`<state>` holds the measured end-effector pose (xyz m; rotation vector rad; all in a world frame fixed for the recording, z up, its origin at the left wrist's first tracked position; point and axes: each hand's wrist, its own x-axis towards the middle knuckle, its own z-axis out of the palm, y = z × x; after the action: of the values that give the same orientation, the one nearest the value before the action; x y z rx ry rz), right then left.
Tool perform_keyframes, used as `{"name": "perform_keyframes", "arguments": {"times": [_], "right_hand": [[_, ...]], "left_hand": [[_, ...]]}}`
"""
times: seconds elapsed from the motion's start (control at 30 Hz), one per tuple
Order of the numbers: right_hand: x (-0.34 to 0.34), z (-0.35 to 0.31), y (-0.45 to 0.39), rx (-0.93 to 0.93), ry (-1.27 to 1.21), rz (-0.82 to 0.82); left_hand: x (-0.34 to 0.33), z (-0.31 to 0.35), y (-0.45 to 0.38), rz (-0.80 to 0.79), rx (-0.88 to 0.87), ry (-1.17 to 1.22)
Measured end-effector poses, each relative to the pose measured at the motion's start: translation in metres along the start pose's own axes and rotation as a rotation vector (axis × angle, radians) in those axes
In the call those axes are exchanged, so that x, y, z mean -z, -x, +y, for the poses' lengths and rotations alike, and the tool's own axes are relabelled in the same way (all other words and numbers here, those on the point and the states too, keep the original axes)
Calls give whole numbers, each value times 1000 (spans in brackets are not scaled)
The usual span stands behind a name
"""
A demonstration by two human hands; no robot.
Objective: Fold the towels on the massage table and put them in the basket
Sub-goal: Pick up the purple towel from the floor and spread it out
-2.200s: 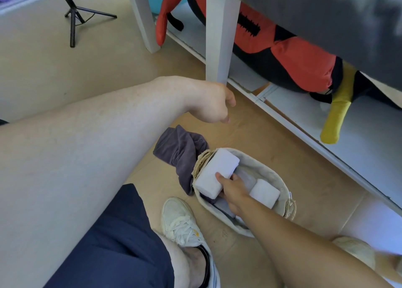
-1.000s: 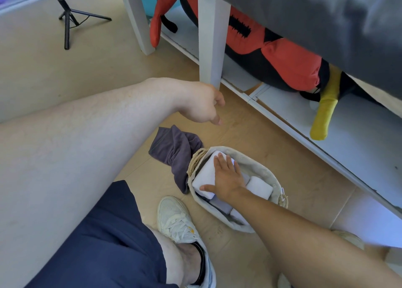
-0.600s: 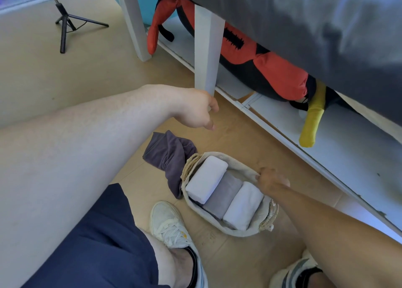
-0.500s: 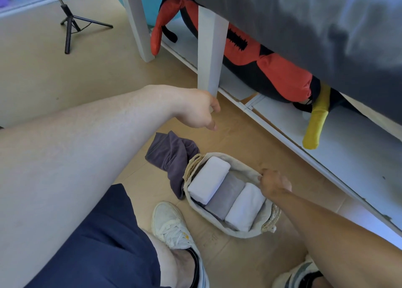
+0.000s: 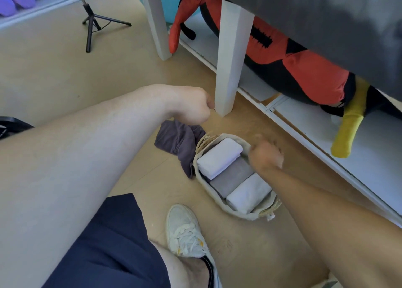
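A woven basket (image 5: 238, 214) with a cloth lining stands on the floor. Three folded towels lie side by side in it: a white towel (image 5: 219, 157), a grey towel (image 5: 231, 180) and another white towel (image 5: 249, 195). A crumpled dark grey towel (image 5: 176, 143) lies on the floor against the basket's left end. My right hand (image 5: 266, 155), blurred, grips the basket's far rim with curled fingers. My left hand (image 5: 191, 107) hangs above the dark towel, loosely curled, holding nothing, beside a white table leg (image 5: 232, 59).
The massage table's grey cover (image 5: 326, 15) overhangs at top right. A red, black and yellow plush toy (image 5: 304, 74) lies on a white shelf under it. A black tripod (image 5: 91, 24) stands at the back left. My white shoe (image 5: 185, 231) is just left of the basket.
My right hand pressed the white towel down into the basket, let go of it and moved to the far rim. My left hand stayed near the table leg.
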<state>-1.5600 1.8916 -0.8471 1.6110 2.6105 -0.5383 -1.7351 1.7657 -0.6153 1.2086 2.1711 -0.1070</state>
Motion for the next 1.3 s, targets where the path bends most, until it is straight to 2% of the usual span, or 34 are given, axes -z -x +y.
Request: {"name": "perform_keyframes", "arguments": {"times": [0.07,0.13,0.17,0.23,0.3,0.37,0.43,0.47,0.5,0.57,0.63,0.7,0.8,0.9,1.0,1.07,1.13,1.23,1.3], "right_hand": [[2,-44,-1,240,-35,46],[-4,-89,0,484,16,25],[-8,-110,2,614,97,-3],[-20,-145,2,797,278,-160],[-43,-171,-2,797,549,-337],[-82,-186,-7,637,731,-415],[-107,-163,-17,467,511,-650],[-117,-160,-16,408,471,-613],[-120,-158,-10,421,481,-649],[-133,-178,6,647,728,-389],[-111,-190,17,730,798,-342],[-99,-193,26,789,627,-284],[-71,-200,43,784,118,-183],[-18,-196,60,627,-441,-117],[40,-176,74,487,-739,-112],[79,-159,82,472,-819,-86],[115,-140,89,462,-829,-72],[160,-106,108,430,-787,-39],[183,-83,123,401,-744,-3]], "left_hand": [[7,-10,2,26,36,28],[12,-21,2,67,77,38],[13,-27,2,87,101,36],[12,-38,0,109,149,34],[7,-47,-2,113,187,38],[4,-56,-3,121,209,61],[3,-62,-4,153,205,90],[3,-64,-4,175,199,95],[4,-66,-5,195,193,95],[4,-70,-6,204,192,77],[3,-71,-7,183,202,47],[2,-73,-7,163,208,7],[4,-73,-4,140,232,-57],[13,-64,4,87,269,-204],[21,-47,20,30,240,-307],[24,-36,31,49,161,-289],[21,-25,40,97,7,-166],[11,-4,57,191,-210,132],[7,11,71,164,-274,364]]}}
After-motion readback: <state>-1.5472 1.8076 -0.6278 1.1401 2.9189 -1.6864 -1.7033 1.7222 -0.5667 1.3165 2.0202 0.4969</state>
